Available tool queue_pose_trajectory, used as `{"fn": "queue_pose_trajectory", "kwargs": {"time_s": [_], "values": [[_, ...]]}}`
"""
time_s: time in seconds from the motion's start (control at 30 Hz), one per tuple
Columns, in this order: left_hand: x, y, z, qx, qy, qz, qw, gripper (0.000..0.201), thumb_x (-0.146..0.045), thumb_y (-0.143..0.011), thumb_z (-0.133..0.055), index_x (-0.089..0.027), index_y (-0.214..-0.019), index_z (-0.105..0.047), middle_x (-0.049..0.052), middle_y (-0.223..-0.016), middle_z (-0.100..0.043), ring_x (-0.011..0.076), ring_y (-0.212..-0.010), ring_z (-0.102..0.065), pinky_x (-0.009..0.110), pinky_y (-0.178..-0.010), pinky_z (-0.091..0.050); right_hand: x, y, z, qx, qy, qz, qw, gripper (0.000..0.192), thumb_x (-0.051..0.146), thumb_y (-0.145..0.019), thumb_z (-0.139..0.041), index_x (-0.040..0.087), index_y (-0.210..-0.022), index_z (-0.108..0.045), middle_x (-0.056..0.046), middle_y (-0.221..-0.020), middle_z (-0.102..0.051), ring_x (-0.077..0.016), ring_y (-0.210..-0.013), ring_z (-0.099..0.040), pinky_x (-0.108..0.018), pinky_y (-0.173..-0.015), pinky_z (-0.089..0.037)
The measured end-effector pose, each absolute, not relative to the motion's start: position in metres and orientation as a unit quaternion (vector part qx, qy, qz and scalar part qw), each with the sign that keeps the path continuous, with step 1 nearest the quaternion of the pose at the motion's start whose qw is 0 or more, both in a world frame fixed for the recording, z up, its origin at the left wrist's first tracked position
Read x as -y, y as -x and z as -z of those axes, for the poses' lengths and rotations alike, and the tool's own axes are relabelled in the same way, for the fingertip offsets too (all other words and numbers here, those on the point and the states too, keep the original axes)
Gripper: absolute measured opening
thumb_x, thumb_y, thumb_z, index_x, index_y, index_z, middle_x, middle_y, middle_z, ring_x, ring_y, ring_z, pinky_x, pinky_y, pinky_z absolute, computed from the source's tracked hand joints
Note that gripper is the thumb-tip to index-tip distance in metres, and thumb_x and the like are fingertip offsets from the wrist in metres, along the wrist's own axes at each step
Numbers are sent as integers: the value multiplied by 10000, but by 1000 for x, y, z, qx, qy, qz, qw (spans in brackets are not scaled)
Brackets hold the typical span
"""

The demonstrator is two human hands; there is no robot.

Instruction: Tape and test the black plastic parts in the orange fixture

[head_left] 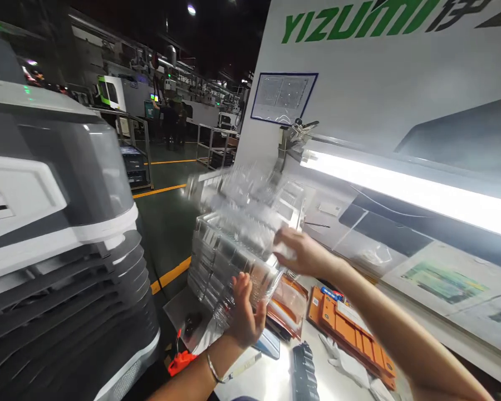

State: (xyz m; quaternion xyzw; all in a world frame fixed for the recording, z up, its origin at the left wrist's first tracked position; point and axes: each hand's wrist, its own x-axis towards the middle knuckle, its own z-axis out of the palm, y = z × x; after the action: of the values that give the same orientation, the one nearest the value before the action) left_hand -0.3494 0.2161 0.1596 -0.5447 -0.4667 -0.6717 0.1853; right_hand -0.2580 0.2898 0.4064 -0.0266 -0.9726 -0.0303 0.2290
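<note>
A stack of clear plastic trays point(217, 267) stands at the far end of the worktable. Above it, a clear plastic tray point(246, 195) is tilted and smeared by motion. My right hand point(296, 250) has its fingers curled at the near right edge of that raised tray, pinching it. Blur hides exactly where the fingertips meet the plastic. My left hand point(246, 314) is held up at the near side of the stack, fingers apart, with nothing in it. Whether its fingertips touch the stack I cannot tell.
On the worktable lie an orange fixture point(350, 334), a black ribbed part point(304, 370) and white gloves point(344, 359). A lit tube lamp point(401, 184) crosses the white machine at right. A large grey machine point(67, 223) stands at left. An orange-red object point(181, 362) sits below.
</note>
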Motion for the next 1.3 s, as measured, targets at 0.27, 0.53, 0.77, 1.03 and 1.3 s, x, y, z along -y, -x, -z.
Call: {"fn": "queue_pose_trajectory", "kwargs": {"time_s": [0.27,0.53,0.77,1.03,1.3], "values": [[-229,400,-283,461,623,603,189,343,-234,-925,-398,-156,-1245,-494,133,-1235,-592,246,-1274,-452,536,-1128,-197,-294,275,-342,964,133,71,221,248,403,-783,-571,156,-809,-587,-53,-716,-576,-187,-722,-484,-358,-758,-406],[-246,386,-245,546,613,539,189,297,-273,-945,-358,-162,-922,-633,91,-945,-673,233,-1136,-529,536,-1139,-59,-319,176,-238,880,278,-70,379,393,354,-866,-507,185,-1221,-518,-131,-1202,-566,-230,-1160,-475,-438,-1004,-363],[-221,312,-225,573,518,602,202,415,-304,-908,-448,-130,-1285,-443,182,-1372,-435,292,-1378,-284,547,-1127,-208,-358,83,-64,817,556,-150,-25,776,404,-798,-621,76,-1435,-323,-217,-1501,-244,-329,-1387,-223,-490,-1108,-197],[-185,203,-119,640,585,497,29,237,-239,-862,-516,-157,-1078,-569,127,-1111,-626,224,-1093,-585,429,-953,-477,-352,66,-43,869,481,-118,-8,360,309,-939,-402,144,-1203,-585,-164,-1276,-540,-277,-1183,-466,-451,-1047,-257],[-235,192,-99,742,396,411,-352,231,-287,-787,-543,-131,-938,-620,128,-970,-691,205,-864,-652,371,-852,-511,-348,47,-43,867,471,-164,-1,421,251,-928,-418,160,-1333,-487,-136,-1433,-409,-260,-1314,-354,-411,-1054,-266]]}}
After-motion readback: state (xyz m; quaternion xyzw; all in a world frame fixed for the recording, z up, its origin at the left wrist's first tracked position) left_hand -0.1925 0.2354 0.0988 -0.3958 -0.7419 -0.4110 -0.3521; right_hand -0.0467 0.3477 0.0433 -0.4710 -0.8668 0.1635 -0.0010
